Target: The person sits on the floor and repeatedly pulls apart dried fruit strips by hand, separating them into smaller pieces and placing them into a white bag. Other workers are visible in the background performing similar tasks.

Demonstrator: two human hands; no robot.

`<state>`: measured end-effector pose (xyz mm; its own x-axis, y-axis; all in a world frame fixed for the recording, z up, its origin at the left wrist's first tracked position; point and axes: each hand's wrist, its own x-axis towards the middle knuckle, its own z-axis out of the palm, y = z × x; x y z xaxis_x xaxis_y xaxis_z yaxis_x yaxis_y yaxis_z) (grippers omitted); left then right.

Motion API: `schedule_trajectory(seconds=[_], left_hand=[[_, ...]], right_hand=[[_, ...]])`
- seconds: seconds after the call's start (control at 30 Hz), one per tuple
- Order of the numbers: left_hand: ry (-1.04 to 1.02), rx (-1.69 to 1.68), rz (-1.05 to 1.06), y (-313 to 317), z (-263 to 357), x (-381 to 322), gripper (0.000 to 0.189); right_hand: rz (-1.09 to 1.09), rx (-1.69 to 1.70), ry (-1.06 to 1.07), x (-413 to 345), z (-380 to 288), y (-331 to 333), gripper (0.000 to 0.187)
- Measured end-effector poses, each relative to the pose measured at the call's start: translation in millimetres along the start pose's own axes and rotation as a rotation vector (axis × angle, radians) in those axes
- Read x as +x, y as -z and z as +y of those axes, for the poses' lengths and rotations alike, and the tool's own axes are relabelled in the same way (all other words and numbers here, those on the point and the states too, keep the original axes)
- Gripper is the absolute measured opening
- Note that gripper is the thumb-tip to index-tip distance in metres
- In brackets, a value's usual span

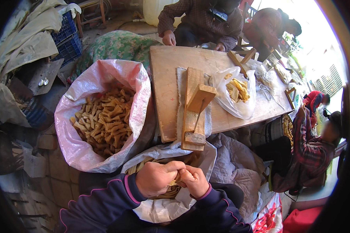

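Observation:
My left hand (154, 178) and my right hand (194, 180) meet in front of me, fingers pinched on a short tan strip (174, 181), probably tofu skin. Most of that strip is hidden by the fingers. Below them, a white woven sack (160, 212) on my lap holds long tan strips (171, 192). To the left stands a pink-and-white woven sack (75, 155) with its mouth rolled open, filled with short knotted pieces (108, 116). Just beyond my hands, a wooden stand (189, 99) with a slanting thin metal rod (199, 115) overhangs the table edge.
On the wooden table (166, 87) lie a cloth and a plastic bag (246, 110) of yellowish pieces. A person (204, 26) sits across it; another (312, 157) sits at right near a bucket (265, 132). Quilted fabric (227, 154) lies beside my right knee. Blue crates (68, 43) stand back left.

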<state>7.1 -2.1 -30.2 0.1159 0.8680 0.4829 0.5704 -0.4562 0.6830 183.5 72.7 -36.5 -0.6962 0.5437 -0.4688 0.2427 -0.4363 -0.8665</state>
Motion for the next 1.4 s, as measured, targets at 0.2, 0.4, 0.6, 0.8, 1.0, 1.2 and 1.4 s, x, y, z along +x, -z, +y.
schedule_trajectory(seconds=[0.2, 0.4, 0.6, 0.8, 1.0, 1.2, 1.4], left_hand=[[-0.027, -0.011, -0.004, 2, 5, 3, 0.015], [0.047, 0.126, -0.046, 0, 9, 1, 0.013], [-0.049, -0.288, 0.168, 14, 3, 7, 0.005], [0.444, -0.816, 0.366, 37, 15, 3, 0.005], [0.675, -0.819, 0.275, 30, 4, 6, 0.024], [0.841, -1.39, 0.04, 16, 3, 3, 0.024], [0.78, -1.345, 0.302, 13, 9, -2, 0.007]], right_hand=[[0.108, -0.172, 0.186, -6, 3, -8, 0.026], [0.11, -0.342, 0.305, -9, -4, -7, 0.026], [-0.044, 0.175, -0.046, 1, 9, -2, 0.027], [-0.162, 0.536, 0.146, -13, -11, -9, 0.028], [-0.017, 0.453, 0.228, -7, -16, -8, 0.021], [0.046, 0.325, 0.226, -7, -14, -13, 0.018], [0.158, 0.497, 0.221, -11, -15, -7, 0.017]])
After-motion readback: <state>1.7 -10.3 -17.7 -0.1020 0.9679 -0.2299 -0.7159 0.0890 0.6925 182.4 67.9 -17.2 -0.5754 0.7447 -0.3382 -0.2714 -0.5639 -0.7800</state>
